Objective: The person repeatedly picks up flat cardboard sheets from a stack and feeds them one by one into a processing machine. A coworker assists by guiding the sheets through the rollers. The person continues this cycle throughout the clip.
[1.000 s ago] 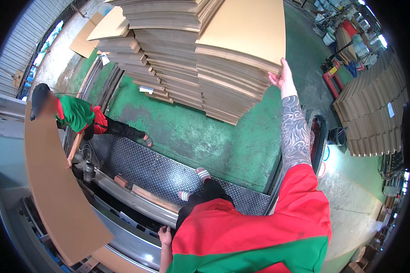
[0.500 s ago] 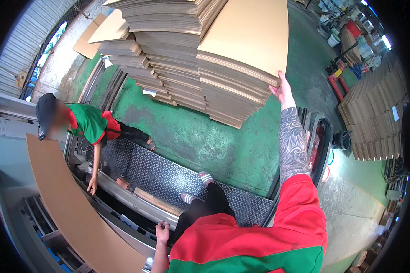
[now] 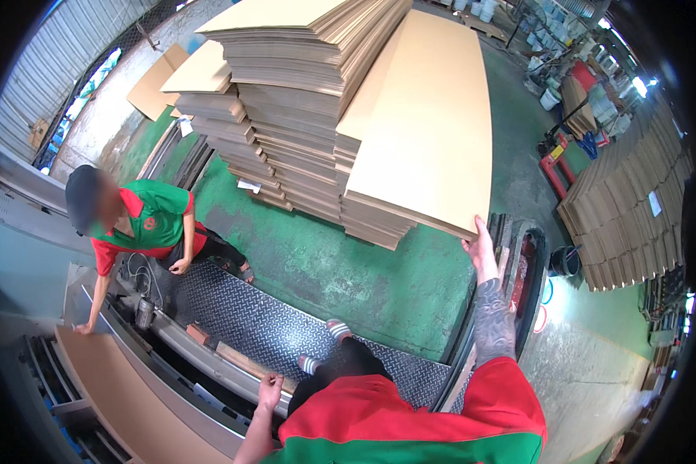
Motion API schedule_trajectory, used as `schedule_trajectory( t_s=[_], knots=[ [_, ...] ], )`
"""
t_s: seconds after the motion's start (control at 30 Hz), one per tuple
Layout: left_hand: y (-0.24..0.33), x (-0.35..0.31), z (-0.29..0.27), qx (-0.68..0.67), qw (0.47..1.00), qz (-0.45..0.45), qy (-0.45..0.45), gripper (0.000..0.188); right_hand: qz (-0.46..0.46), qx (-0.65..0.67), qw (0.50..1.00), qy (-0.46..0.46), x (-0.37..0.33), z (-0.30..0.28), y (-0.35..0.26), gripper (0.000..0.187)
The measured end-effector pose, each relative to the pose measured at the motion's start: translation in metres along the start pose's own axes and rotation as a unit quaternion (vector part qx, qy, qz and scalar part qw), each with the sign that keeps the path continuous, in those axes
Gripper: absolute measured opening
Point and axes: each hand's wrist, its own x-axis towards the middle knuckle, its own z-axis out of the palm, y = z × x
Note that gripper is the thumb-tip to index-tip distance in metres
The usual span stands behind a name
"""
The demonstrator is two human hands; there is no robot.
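Note:
My right hand (image 3: 481, 251), at the end of a stretched arm, grips the near right corner of a bundle of flat cardboard sheets (image 3: 433, 147). The bundle juts toward me past the pile under it (image 3: 375, 224). My left hand (image 3: 270, 392) is beside the machine's metal edge, its fingers curled, with nothing visible in them. To its left, a long brown cardboard sheet (image 3: 131, 394) lies on the machine. A co-worker's hand (image 3: 83, 329) touches the far end of that sheet.
A taller cardboard stack (image 3: 286, 77) stands beside the bundle. My feet are on a diamond-plate step (image 3: 286, 325) along the machine rail (image 3: 193, 348). The co-worker (image 3: 147, 224) stands at the far left. More stacked cardboard (image 3: 626, 216) and a red pallet jack (image 3: 557, 166) are at the right.
My right hand has drawn the cardboard bundle toward me, off the pile's edge. The sheet on the machine has shifted nearer and lower. The co-worker has turned and put a hand on it.

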Motion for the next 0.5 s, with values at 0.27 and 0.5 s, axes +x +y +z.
schedule_trajectory(
  t_s=[0.27, 0.5],
  knots=[
    [0.106, 0.060, 0.002, -0.091, 0.985, 0.140, -0.040, 0.056, -0.021, 0.037, 0.998, -0.045, -0.115, -0.013, 0.063, 0.072],
    [0.100, 0.039, 0.018, 0.059, 0.987, 0.145, -0.045, 0.060, 0.011, 0.034, 0.999, -0.018, -0.106, -0.035, 0.135, 0.072]
  ],
)
